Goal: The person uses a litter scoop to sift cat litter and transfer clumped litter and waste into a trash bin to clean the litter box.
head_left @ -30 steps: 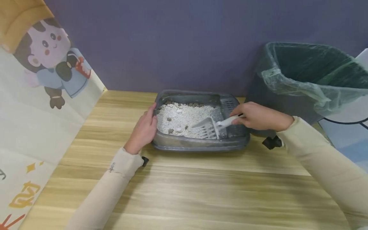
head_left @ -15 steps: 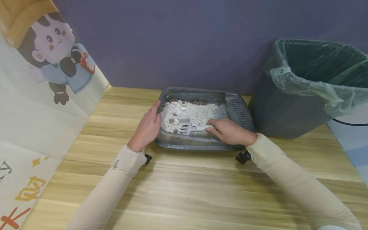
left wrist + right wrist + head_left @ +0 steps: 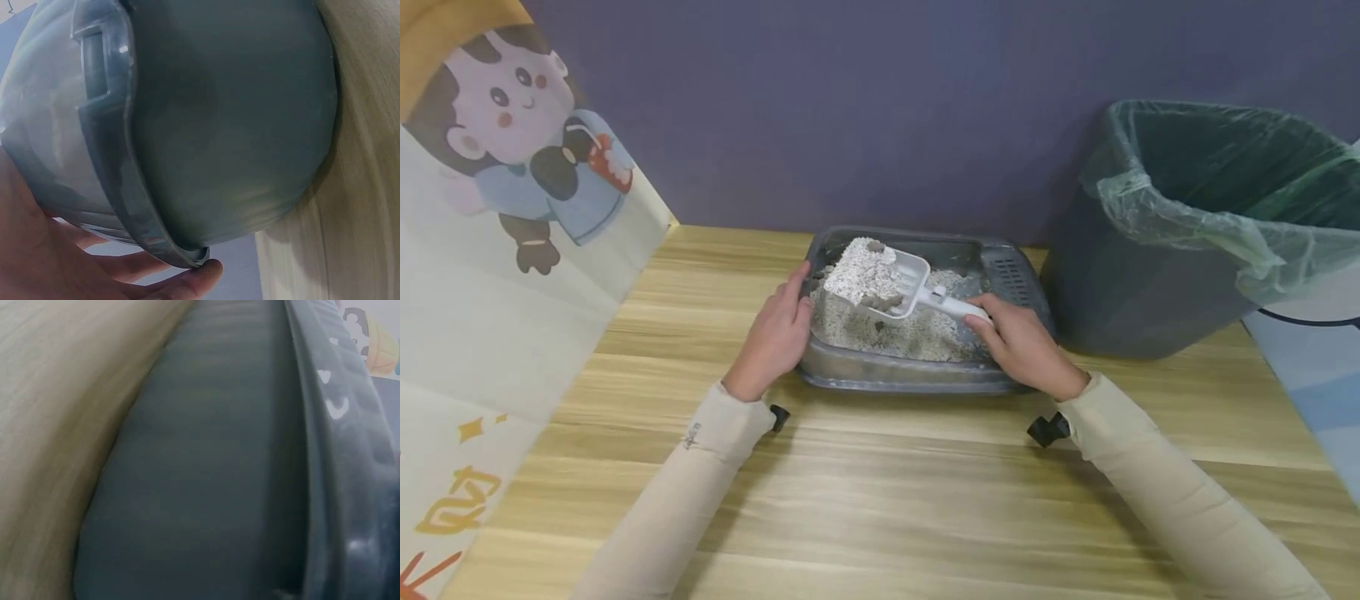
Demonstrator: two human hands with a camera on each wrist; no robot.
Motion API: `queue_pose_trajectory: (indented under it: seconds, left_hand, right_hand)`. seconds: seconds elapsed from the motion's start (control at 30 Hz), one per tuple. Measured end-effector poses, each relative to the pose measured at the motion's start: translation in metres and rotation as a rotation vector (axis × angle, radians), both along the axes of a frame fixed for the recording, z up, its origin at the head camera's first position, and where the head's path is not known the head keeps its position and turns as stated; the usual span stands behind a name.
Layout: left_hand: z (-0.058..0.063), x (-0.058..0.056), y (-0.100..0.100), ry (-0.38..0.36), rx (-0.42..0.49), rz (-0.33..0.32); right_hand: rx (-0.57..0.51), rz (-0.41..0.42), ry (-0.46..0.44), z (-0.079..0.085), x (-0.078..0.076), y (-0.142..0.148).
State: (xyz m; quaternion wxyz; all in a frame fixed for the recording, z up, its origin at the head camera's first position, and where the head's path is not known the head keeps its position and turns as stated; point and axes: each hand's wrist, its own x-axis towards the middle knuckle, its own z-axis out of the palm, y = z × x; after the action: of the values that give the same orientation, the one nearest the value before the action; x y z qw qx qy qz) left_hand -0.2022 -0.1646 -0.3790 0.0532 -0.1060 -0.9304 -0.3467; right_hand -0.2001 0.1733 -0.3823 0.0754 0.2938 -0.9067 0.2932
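In the head view, a grey litter box (image 3: 880, 379) with pale litter and brown clumps stands against the wall. My left hand (image 3: 772, 337) holds its left end; the left wrist view shows the fingers (image 3: 206, 275) reaching down over the side to the rim's lip. My right hand (image 3: 1022, 342) grips the handle of a white litter scoop (image 3: 951, 304). Raised over the box, the scoop's head bears a heap of pale litter with some darker clumps. The right wrist view takes in only the box's wall (image 3: 194, 469) and rim, not the hand.
A tall grey bin (image 3: 1135, 283) with a clear plastic liner (image 3: 1202, 225) stands right of the litter box. The wooden table (image 3: 887, 500) stretches in front. Behind rises a dark blue wall (image 3: 850, 108), with a printed panel (image 3: 490, 317) at the left.
The right hand moved the scoop left into the litter, then lifted it, now loaded and turned level. The left hand has kept its place on the box.
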Motion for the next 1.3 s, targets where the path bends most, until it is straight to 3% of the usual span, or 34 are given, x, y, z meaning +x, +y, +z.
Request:
queue_pose_trajectory:
  seconds: [0.43, 0.77, 1.03, 1.3]
  left_hand:
    - [0.0014, 0.0009, -0.001, 0.003, -0.002, 0.002]
    - [0.0011, 0.0003, -0.0008, 0.002, 0.001, 0.007]
    - [0.0, 0.0001, -0.0009, 0.012, -0.003, 0.002]
    - [0.0012, 0.0014, -0.0006, 0.016, -0.003, -0.003]
  right_hand:
    - [-0.063, -0.023, 0.032, -0.002, 0.0006, 0.0005]
    - [-0.094, -0.088, 0.11, -0.0039, 0.0024, -0.0016]
    - [-0.079, -0.085, 0.055, -0.0035, 0.001, -0.0009]
    - [-0.087, -0.095, 0.074, -0.0029, 0.0022, -0.0013]
